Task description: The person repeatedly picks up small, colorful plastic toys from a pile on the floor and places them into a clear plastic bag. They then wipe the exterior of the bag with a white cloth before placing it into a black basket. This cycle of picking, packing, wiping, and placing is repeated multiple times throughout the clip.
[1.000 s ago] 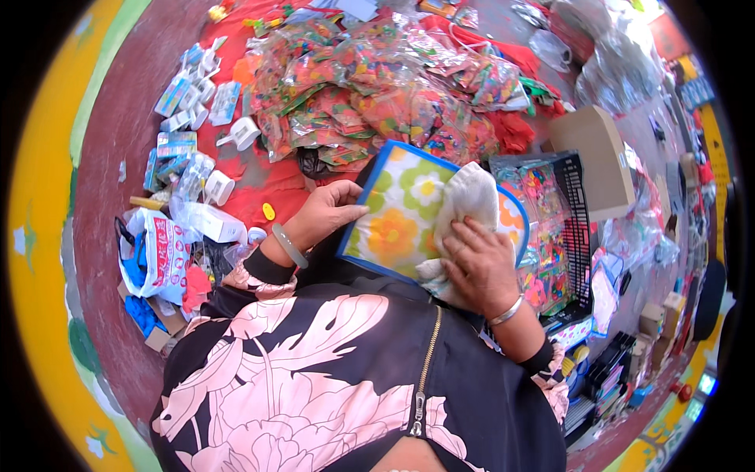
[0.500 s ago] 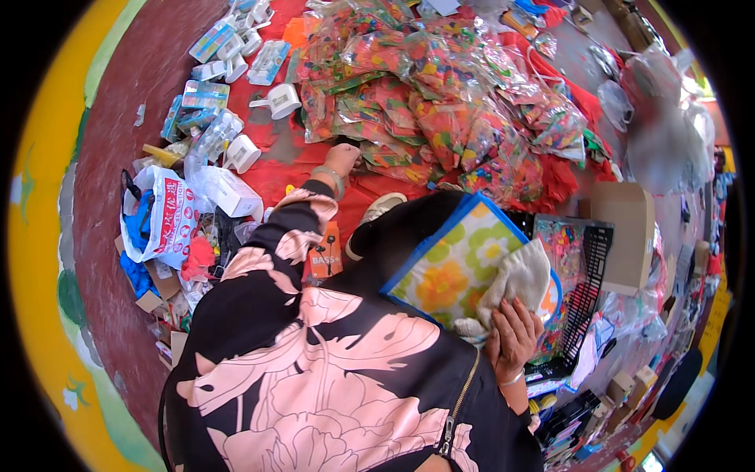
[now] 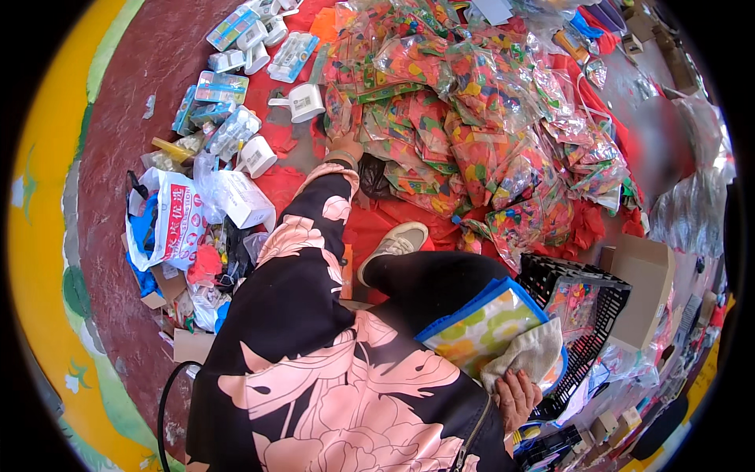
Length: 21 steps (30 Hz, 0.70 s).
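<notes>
My left hand (image 3: 344,146) reaches to the near left edge of a heap of clear plastic packets (image 3: 417,130) with colourful contents. It touches the packets there; its fingers are partly lost among them, so their grip cannot be made out. A dark plastic bag (image 3: 374,175) lies just right of the wrist. Over my right thigh is a floral-patterned piece with blue edging (image 3: 480,326). A greyish-white cloth (image 3: 525,353) lies bunched on it, and my right hand (image 3: 517,398) is closed at the cloth's near edge.
White plastic containers (image 3: 305,103) and boxed packs (image 3: 292,57) lie at the far left. Nearer stand a printed white bag (image 3: 174,216) and a white box (image 3: 245,200). To the right are a black plastic crate (image 3: 595,315) and a cardboard box (image 3: 641,291). Red sheeting (image 3: 393,211) covers the floor beneath the heap.
My left hand has moved farther forward, from beside the dark bag onto the packets' edge. The view has shifted; my right hand stays on the cloth. The floral piece now appears more folded.
</notes>
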{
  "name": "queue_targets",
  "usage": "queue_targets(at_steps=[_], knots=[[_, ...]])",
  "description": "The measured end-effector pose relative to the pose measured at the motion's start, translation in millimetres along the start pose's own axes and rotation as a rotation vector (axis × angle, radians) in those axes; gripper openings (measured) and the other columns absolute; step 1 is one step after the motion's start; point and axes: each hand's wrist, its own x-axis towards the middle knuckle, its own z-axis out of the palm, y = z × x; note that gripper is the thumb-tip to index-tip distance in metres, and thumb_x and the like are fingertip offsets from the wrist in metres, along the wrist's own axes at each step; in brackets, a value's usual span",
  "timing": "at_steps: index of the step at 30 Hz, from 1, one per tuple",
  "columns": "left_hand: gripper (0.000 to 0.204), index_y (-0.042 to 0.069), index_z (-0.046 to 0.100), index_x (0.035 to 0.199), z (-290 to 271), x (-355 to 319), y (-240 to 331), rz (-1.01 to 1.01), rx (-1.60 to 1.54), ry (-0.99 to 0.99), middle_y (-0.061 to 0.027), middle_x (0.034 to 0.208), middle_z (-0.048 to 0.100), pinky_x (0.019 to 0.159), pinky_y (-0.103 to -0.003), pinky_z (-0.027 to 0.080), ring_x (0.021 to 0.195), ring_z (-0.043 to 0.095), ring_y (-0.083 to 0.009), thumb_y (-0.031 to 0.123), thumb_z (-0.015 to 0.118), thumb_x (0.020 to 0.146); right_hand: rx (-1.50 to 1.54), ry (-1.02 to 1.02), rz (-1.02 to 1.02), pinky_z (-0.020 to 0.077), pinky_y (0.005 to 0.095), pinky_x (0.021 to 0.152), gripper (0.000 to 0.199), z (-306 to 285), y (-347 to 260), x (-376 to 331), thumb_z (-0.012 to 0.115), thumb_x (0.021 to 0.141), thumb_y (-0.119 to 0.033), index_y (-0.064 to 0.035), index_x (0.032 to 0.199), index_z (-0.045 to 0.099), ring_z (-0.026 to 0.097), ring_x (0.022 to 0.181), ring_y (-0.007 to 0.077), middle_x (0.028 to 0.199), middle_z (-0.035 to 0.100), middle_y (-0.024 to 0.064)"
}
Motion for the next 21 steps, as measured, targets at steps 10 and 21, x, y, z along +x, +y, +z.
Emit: queue_targets(at_steps=[10, 21], knots=[[0.068, 0.024, 0.018, 0.143, 34, 64, -16, -0.006, -0.025, 0.042, -0.0216, 0.103, 0.059, 0.079, -0.049, 0.045, 0.094, 0.057, -0.0376, 0.021, 0.053, 0.085, -0.03, -0.05, 0.031, 0.0346, 0.0382, 0.09, 0.018, -3, -2, 3, 0.056, 0.088, -0.026, -0.013, 0.094, 0.067, 0.058, 0.107, 0.0223, 0.106, 0.066, 0.0038], [0.034, 0.002, 0.066, 0.089, -66, -25, -57, -0.044, -0.727, 0.514, -0.0144, 0.076, 0.064, 0.065, -0.034, 0.048, 0.073, 0.064, -0.026, 0.032, 0.069, 0.073, 0.04, 0.091, 0.013, 0.0386, 0.038, 0.085, 0.016, 3, -15, 12, 0.057, 0.076, -0.013, -0.0078, 0.089, 0.067, 0.059, 0.103, 0.0251, 0.101, 0.067, 0.0068]])
